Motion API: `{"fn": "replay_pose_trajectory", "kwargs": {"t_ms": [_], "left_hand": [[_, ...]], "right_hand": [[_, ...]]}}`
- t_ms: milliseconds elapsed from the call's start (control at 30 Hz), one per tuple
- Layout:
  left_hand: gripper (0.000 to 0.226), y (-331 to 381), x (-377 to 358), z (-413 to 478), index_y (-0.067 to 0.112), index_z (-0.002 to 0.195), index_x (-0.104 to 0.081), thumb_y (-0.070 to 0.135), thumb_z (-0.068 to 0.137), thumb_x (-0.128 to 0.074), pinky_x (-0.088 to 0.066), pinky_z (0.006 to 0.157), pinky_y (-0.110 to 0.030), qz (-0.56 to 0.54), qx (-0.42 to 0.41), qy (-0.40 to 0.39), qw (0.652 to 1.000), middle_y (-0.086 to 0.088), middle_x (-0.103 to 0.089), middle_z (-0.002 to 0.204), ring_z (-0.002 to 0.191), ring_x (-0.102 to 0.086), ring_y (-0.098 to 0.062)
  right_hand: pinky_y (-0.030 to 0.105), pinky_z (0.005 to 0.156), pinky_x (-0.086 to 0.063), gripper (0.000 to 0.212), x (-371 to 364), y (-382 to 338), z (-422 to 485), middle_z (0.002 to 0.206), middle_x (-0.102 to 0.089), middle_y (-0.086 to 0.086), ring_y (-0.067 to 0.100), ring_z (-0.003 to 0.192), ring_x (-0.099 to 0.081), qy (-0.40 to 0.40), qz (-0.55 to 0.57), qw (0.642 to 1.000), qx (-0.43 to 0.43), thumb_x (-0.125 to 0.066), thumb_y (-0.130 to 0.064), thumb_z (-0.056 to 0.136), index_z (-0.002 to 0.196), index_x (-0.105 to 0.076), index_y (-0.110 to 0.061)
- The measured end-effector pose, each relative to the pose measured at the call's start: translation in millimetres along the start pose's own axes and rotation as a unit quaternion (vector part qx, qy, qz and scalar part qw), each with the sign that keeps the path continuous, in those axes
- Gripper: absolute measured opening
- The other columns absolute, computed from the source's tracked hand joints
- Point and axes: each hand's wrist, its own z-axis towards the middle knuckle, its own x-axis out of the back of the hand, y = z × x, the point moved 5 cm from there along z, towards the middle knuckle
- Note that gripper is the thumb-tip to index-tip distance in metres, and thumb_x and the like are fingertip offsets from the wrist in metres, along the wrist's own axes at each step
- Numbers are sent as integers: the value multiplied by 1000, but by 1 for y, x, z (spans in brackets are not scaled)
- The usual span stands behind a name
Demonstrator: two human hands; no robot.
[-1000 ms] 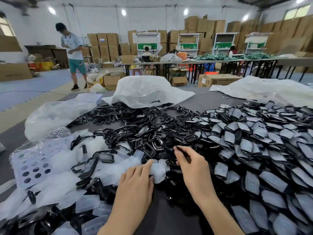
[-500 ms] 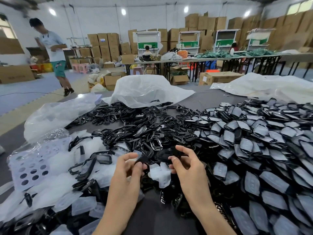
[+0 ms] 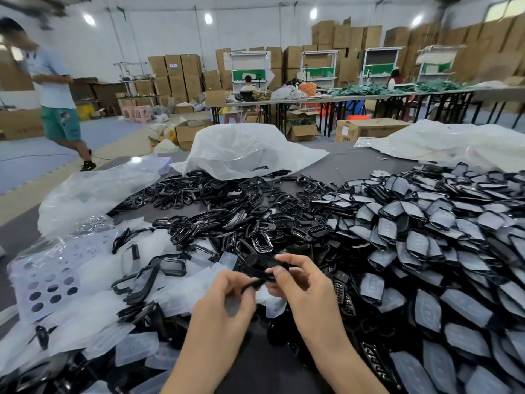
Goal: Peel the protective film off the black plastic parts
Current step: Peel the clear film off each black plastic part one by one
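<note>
Above the near edge of the tabletop (image 3: 349,163), a black plastic part (image 3: 260,264) is being held up between both hands. The left hand (image 3: 227,305) is pinching its lower, nearer end, its fingers (image 3: 241,282) curling in against the thumb. The right hand (image 3: 308,294) is gripping the upper end, forefinger and thumb closing on it from either side. The piece is blurring, so I cannot tell whether film is clinging to it.

To the right of the held part, a deep heap of film-covered parts (image 3: 426,251) is lying, each one showing a pale grey skin. To its left, peeled film scraps (image 3: 93,302) are piling up, and beyond it bare black frames (image 3: 227,211) are lying scattered.

The part is looking light, stiff and glossy, so it is likely to be slipping under a loose hold. Taking it by the rim at its ends is seeming the safer grip, leaving the flat face free. The film is appearing thin and limp, probably clinging only lightly. A fingernail working under a corner is likely offering the best start, with a slow pull guarding against tearing.
</note>
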Motion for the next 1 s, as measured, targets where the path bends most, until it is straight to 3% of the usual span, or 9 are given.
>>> {"fn": "replay_pose_trajectory", "kwargs": {"t_ms": [133, 267, 400, 533, 600, 733, 833, 1000], "left_hand": [[21, 0, -6, -3, 42, 90, -50, 27, 84, -63, -46, 69, -22, 88, -49, -6, 995, 14, -58, 86, 76, -57, -14], [27, 4, -4, -3, 48, 110, -52, 31, 91, -58, -42, 71, -21, 141, -75, -2, 987, 27, -58, 86, 77, -53, -10], [26, 12, 9, 0, 49, 100, -60, 24, 94, -64, -46, 73, -10, 30, -33, 59, 997, 25, -69, 92, 94, -63, 1], [12, 10, 14, 4, 33, 87, -69, 21, 88, -70, -49, 80, -16, -111, 37, 87, 989, 20, -68, 111, 100, -65, 0], [6, 8, 13, 4, 24, 86, -71, 25, 81, -72, -51, 79, -16, -189, 68, 81, 976, 11, -70, 110, 98, -67, -1], [16, 10, 15, 2, 26, 90, -68, 34, 76, -70, -55, 73, -23, -214, 57, 83, 972, -3, -70, 85, 79, -64, -17], [22, 6, 16, 3, 37, 96, -65, 38, 75, -70, -53, 68, -21, -207, 54, 87, 973, 4, -62, 74, 74, -59, -16], [29, 2, 10, 5, 38, 108, -69, 34, 80, -71, -57, 81, -33, -229, 81, 8, 970, 1, -70, 84, 77, -67, -20]], "right_hand": [[20, 65, -58, 14, -7, 3, -1, 88, -77, 13, 21, 77, -76, -7, 137, 988, -71, -62, 1, 95, 105, -69, -6], [21, 64, -59, 13, -5, 3, 0, 87, -76, 15, 22, 73, -75, 9, 161, 984, -79, -61, 2, 94, 104, -68, -3], [21, 64, -58, 12, -3, 4, 1, 86, -77, 13, 22, 75, -76, 21, 98, 994, -53, -63, 0, 94, 101, -69, -8], [21, 68, -58, 17, -11, 3, -4, 83, -76, 9, 24, 79, -76, -20, 41, 999, -29, -67, -5, 93, 96, -77, -19], [22, 72, -58, 19, -17, 1, -7, 84, -76, 10, 26, 82, -76, -50, 46, 997, -34, -69, -7, 92, 96, -79, -22], [23, 72, -58, 17, -23, -3, -10, 87, -77, 13, 26, 83, -76, -83, 96, 990, -61, -73, -18, 83, 98, -81, -21], [20, 70, -57, 20, -25, -5, -12, 83, -76, 8, 19, 78, -75, -105, 96, 988, -63, -72, -23, 80, 97, -81, -21], [20, 70, -56, 18, -21, -12, -13, 84, -77, 7, 15, 74, -73, -110, 46, 993, -25, -69, -24, 85, 99, -81, -24]]}}
